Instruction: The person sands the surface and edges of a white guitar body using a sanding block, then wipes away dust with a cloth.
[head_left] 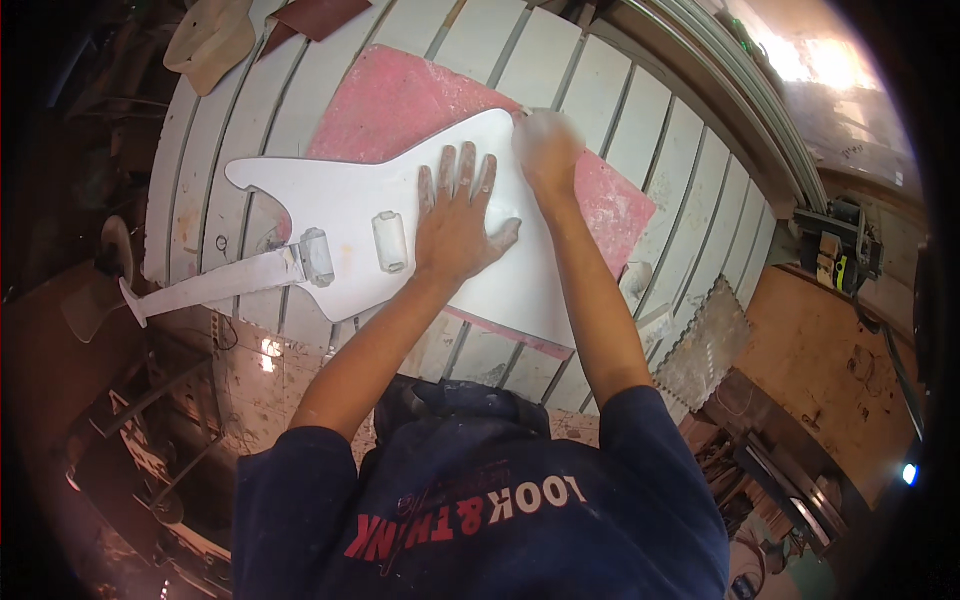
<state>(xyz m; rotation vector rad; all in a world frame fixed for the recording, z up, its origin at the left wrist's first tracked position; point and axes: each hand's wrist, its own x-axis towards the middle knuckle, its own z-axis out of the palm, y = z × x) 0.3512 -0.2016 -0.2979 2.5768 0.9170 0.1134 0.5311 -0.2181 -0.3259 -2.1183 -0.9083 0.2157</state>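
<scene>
A white electric guitar body (345, 200) lies flat, with its neck (215, 280) pointing to the left and two rectangular pickup cavities showing. My left hand (460, 225) rests palm down on the body, fingers stretched out and dusted white. At the body's far right edge is my right hand (548, 150). Motion smears its fingers, so whether it holds anything cannot be made out. Beneath the guitar is a pink, white-dusted pad (395, 100), which sticks out on the far side and at the right.
The work table (690, 180) has white slats with gaps between them. A pale curved wooden piece (210, 45) and a brown sheet (318, 15) lie at its far left. A jagged-edged grey sheet (708, 345) is by the right edge. Dark metal frames (150, 440) stand lower left.
</scene>
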